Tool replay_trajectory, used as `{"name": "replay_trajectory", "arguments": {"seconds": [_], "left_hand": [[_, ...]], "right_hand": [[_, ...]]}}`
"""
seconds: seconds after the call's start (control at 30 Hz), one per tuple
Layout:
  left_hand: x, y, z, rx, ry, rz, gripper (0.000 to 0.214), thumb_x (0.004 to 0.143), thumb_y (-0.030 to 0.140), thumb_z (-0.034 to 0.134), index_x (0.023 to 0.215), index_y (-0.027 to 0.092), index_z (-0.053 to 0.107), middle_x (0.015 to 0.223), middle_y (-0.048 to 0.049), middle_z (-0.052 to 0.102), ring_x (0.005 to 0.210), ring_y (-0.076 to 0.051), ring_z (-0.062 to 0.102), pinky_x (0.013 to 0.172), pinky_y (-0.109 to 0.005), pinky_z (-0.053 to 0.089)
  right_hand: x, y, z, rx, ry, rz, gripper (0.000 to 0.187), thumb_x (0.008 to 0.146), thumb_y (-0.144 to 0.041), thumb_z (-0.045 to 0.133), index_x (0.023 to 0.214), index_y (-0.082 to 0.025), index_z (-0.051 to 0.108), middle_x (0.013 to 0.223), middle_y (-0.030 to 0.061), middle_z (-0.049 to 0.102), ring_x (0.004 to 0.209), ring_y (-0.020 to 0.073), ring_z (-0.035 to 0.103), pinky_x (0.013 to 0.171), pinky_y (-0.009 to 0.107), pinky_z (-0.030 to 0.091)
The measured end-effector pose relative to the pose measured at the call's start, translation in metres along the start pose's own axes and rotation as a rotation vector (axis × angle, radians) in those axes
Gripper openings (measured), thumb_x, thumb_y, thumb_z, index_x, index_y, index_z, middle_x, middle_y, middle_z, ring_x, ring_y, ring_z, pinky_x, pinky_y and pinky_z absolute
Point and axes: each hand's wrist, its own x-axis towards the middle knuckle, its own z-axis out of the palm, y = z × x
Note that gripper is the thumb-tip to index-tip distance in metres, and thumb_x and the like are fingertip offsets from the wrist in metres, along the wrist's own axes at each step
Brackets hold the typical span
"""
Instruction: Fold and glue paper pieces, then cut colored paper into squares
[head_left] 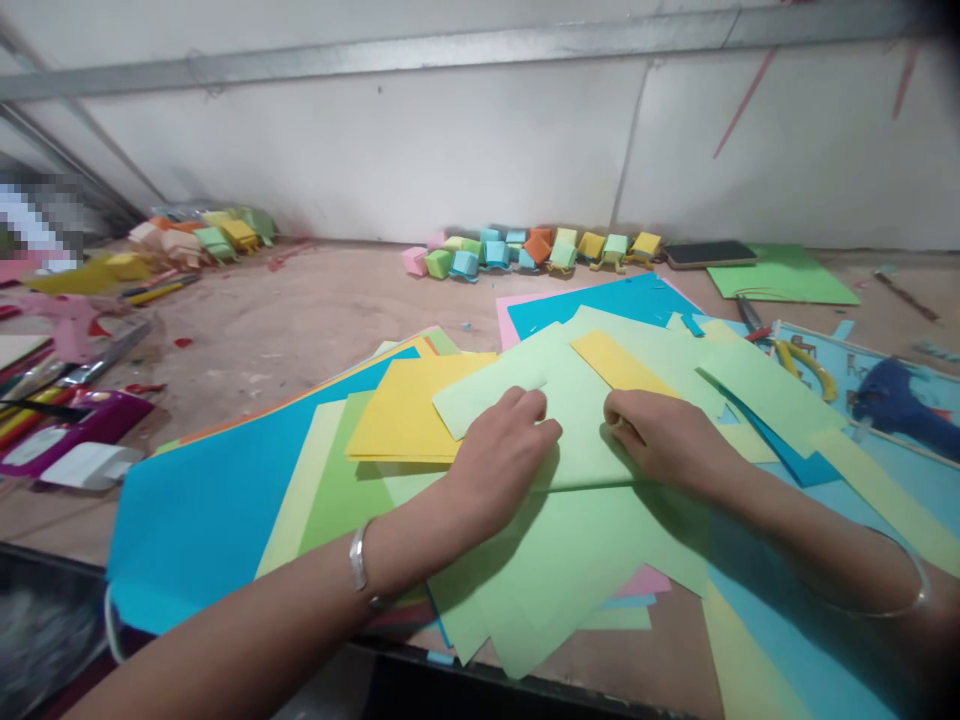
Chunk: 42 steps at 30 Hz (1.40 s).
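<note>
Over a pile of coloured paper, my left hand is closed, its fingers curled together above a pale green sheet. To the right of it, my right hand is closed too, with thumb and forefinger pinched together over the same sheet. Anything between the fingers of either hand is too small or hidden to make out. A gap separates the two hands. Yellow paper lies left of my left hand, and a yellow strip lies just beyond my right hand.
Small folded paper blocks line the wall, with a phone beside them. On the right are pliers and a blue glue gun. A pink glue gun, a purple device and a white plug lie left.
</note>
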Motion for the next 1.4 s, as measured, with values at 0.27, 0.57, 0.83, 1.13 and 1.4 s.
{"name": "replay_trajectory", "arguments": {"seconds": [0.27, 0.57, 0.83, 1.13, 1.4], "left_hand": [[0.047, 0.003, -0.017, -0.113, -0.258, 0.073, 0.016, 0.085, 0.011, 0.056, 0.073, 0.016, 0.065, 0.074, -0.0047, 0.062, 0.064, -0.018, 0.057, 0.057, -0.029, 0.039], [0.045, 0.024, 0.016, -0.039, -0.177, -0.174, 0.024, 0.097, 0.027, 0.051, 0.085, 0.011, 0.064, 0.083, -0.0117, 0.064, 0.079, -0.027, 0.063, 0.057, -0.031, 0.04], [0.025, 0.021, 0.019, 0.02, -0.146, -0.066, 0.03, 0.094, 0.041, 0.057, 0.092, 0.011, 0.058, 0.088, -0.0104, 0.06, 0.082, -0.026, 0.057, 0.068, -0.035, 0.042], [0.016, 0.016, 0.024, 0.077, -0.075, 0.037, 0.03, 0.093, 0.046, 0.057, 0.089, 0.017, 0.053, 0.086, -0.0056, 0.054, 0.078, -0.022, 0.049, 0.064, -0.033, 0.037], [0.002, 0.011, 0.018, 0.071, -0.152, 0.118, 0.019, 0.097, 0.033, 0.049, 0.096, 0.015, 0.057, 0.092, -0.0075, 0.055, 0.081, -0.023, 0.048, 0.07, -0.036, 0.04]], "right_hand": [[0.0, 0.001, 0.0, 0.021, 0.014, -0.021, 0.018, 0.081, -0.012, 0.045, 0.067, -0.021, 0.04, 0.066, 0.0008, 0.054, 0.06, 0.0142, 0.042, 0.053, 0.027, 0.021], [0.001, 0.003, -0.003, 0.095, -0.008, 0.015, 0.016, 0.083, -0.01, 0.048, 0.071, -0.02, 0.049, 0.074, 0.0021, 0.064, 0.067, 0.015, 0.053, 0.055, 0.026, 0.025], [0.003, 0.007, -0.004, 0.153, -0.03, 0.019, 0.015, 0.082, -0.01, 0.053, 0.07, -0.02, 0.051, 0.072, 0.0005, 0.064, 0.065, 0.0143, 0.053, 0.055, 0.026, 0.028], [0.005, 0.007, -0.005, 0.179, -0.047, 0.039, 0.017, 0.083, -0.011, 0.055, 0.069, -0.02, 0.051, 0.072, -0.0002, 0.065, 0.066, 0.014, 0.054, 0.058, 0.026, 0.03], [0.005, 0.007, -0.005, 0.178, -0.06, 0.052, 0.016, 0.082, -0.01, 0.056, 0.069, -0.02, 0.052, 0.073, -0.0001, 0.066, 0.066, 0.0137, 0.055, 0.058, 0.025, 0.031]]}}
